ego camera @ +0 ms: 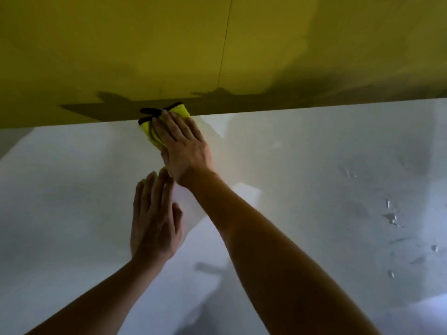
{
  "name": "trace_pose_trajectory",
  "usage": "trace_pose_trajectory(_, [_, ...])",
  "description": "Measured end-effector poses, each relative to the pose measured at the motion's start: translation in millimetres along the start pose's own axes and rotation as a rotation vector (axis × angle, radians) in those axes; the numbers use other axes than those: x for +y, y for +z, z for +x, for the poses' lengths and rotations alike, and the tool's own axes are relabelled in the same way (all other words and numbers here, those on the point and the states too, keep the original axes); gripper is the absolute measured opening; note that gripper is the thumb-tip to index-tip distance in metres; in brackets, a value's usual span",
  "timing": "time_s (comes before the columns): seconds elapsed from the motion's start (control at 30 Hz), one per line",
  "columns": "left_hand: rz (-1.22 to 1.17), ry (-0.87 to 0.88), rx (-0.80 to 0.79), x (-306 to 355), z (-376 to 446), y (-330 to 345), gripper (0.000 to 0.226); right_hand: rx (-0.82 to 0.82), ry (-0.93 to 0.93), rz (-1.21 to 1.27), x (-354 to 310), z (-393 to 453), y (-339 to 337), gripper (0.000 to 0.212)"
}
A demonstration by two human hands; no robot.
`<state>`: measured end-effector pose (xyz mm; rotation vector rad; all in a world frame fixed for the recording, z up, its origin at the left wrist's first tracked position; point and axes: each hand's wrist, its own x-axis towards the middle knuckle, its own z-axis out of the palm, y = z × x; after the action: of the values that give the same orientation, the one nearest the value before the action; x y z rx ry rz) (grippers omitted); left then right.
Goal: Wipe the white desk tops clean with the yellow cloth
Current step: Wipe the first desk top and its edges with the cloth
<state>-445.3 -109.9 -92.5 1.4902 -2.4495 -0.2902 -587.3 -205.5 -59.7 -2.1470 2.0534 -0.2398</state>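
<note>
Desk [72,189]: white, glossy, backed by a yellow-green panel [145,44]; water droplets [393,218] at right. Yellow cloth [154,131]: black-edged, at the desk's far edge against the panel, pressed under right hand [183,146], fingers straight, close together. Left hand [154,218]: flat on desk, fingers straight, nearly together.

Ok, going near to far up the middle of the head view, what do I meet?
Left hand flat on the white desk top → right hand pressing the yellow cloth at the desk's far edge → yellow partition behind it. Water droplets sit off to the right.
</note>
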Motion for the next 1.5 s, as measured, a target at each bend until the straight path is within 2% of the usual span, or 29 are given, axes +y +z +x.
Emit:
trace_pose_trajectory(0.07, [-0.005,0.020,0.017,-1,0,0,0.063,-0.024,-0.046,-0.046,21,-2,-4,0.061])
trace_pose_trajectory(0.1, [-0.004,0.030,0.027,-1,0,1,0.063,-0.012,0.007,-0.077,43,-7,-9,0.062])
trace_pose_trajectory(0.2, [-0.002,0.039,0.034,-1,1,2,0.063,0.047,0.393,-0.138,135,-40,-29,0.060])
trace_pose_trajectory(0.27, [0.007,0.030,0.036,0,1,4,0.062,0.088,0.647,-0.073,189,-72,-47,0.056])
trace_pose_trajectory(0.37, [0.011,0.027,0.038,1,1,5,0.062,0.179,0.818,0.033,201,-94,-53,0.055])
trace_pose_trajectory(0.43, [0.007,0.020,0.036,2,1,5,0.062,0.238,0.789,0.047,165,-92,-42,0.052])
trace_pose_trajectory(0.47, [0.001,0.015,0.036,3,1,5,0.062,0.253,0.716,0.069,140,-92,-35,0.050])
trace_pose_trajectory(0.57, [-0.009,0.014,0.038,4,0,3,0.061,0.274,0.296,0.099,56,-112,-3,0.042])
trace_pose_trajectory(0.6, [-0.001,0.020,0.034,3,-1,3,0.060,0.249,0.212,0.095,36,-124,6,0.044])
trace_pose_trajectory(0.67, [0.004,0.032,0.013,2,-3,1,0.060,0.162,0.164,0.065,23,-147,13,0.055])
trace_pose_trajectory(0.73, [0.015,0.034,0.009,3,-3,-2,0.060,0.171,0.198,0.067,43,-156,5,0.055])
trace_pose_trajectory(0.87, [0.044,0.020,0.030,11,-3,-3,0.061,0.228,0.616,0.032,126,-180,-20,0.050])
trace_pose_trajectory(0.97, [0.054,0.000,0.027,13,-2,-2,0.062,0.235,0.739,0.065,145,-194,-26,0.056])
trace_pose_trajectory(1.03, [0.072,0.005,0.021,14,-3,-1,0.063,0.276,0.701,0.074,118,-199,-21,0.055])
trace_pose_trajectory(1.13, [0.089,-0.016,0.008,16,-2,2,0.061,0.326,0.446,0.192,46,-228,3,0.055])
trace_pose_trajectory(1.23, [0.073,-0.063,-0.017,20,-3,4,0.060,0.148,0.218,0.146,-9,-270,19,0.064])
trace_pose_trajectory(1.3, [0.051,-0.115,-0.005,27,-9,4,0.060,0.104,0.138,0.112,-4,-284,22,0.067])
trace_pose_trajectory(1.37, [0.040,-0.135,0.013,41,-21,5,0.060,0.107,0.131,0.093,24,-291,16,0.066])
trace_pose_trajectory(1.5, [0.026,-0.010,-0.025,90,-62,10,0.064,0.228,0.439,0.088,112,-312,-5,0.059])
